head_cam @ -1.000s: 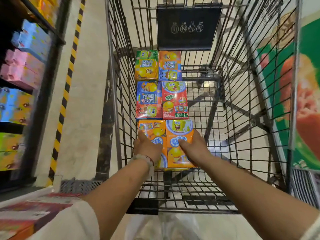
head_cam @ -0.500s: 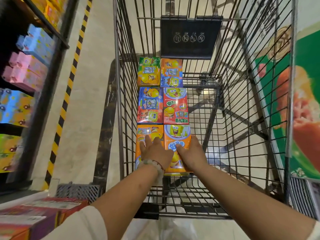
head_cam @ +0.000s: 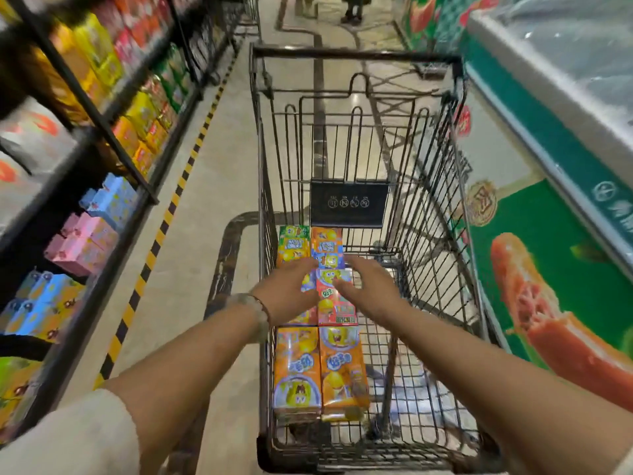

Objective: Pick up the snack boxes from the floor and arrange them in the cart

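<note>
nearest, two orange snack boxes (head_cam: 320, 370) lay flat side by side at the near left corner of the cart (head_cam: 356, 57), touched by neither hand. just beyond them sat the middle pair of boxes (head_cam: 336, 303), and over it both hands hovered, apart from each other. the left hand (head_cam: 291, 289) and right hand (head_cam: 368, 284) had fingers spread and gripped nothing. the far pair (head_cam: 310, 245) lay along the left wall below the black sign (head_cam: 349, 204). the placing step looked finished; next would likely call for fetching more boxes from the floor (head_cam: 191, 234), none visible there.
</note>
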`<state>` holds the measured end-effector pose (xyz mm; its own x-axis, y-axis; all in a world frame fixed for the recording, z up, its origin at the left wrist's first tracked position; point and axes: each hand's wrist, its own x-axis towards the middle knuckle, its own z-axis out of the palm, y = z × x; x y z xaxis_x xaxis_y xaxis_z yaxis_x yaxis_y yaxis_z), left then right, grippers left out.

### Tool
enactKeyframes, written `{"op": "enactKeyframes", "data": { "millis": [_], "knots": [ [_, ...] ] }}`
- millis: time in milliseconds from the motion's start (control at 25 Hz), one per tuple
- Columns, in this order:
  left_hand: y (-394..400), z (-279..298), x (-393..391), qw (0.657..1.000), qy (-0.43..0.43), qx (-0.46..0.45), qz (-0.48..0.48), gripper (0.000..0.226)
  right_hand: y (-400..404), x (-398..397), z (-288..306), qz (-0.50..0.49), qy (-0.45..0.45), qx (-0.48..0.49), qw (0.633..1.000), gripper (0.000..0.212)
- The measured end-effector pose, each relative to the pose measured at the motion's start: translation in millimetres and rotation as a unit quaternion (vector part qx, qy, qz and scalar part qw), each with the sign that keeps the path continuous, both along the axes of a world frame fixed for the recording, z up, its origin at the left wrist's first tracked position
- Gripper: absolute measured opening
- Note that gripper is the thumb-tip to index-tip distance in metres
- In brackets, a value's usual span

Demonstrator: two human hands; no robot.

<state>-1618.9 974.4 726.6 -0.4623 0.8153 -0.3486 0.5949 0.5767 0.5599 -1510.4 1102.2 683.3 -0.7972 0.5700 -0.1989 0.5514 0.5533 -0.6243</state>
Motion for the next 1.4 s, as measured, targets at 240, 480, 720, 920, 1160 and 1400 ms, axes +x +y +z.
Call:
{"op": "enactKeyframes", "data": {
  "millis": [240,480,720,920,1160,1400],
  "knots": [
    [-40,134,-33,0.985,0.168,0.038,0.026,0.057,-7,-25,162,0.164,0.022,0.122,0.979,0.058],
    [-139,254,-19,0.942,0.316,0.024,0.107,0.066,-56,-39,286,0.319,0.081,0.263,0.907,0.057],
    [-265,314,69,0.895,0.359,-0.023,0.263,0.063,-147,-35,344,0.475,0.153,0.288,0.817,0.058],
    [-367,325,172,0.849,0.345,-0.112,0.385,0.063,-254,-4,354,0.608,0.200,0.285,0.714,0.059],
    [-465,334,322,0.759,0.328,-0.181,0.532,0.061,-391,61,355,0.707,0.246,0.264,0.609,0.059],
    [-547,337,527,0.636,0.280,-0.260,0.670,0.063,-543,178,370,0.791,0.265,0.175,0.523,0.056]
  ]
}}
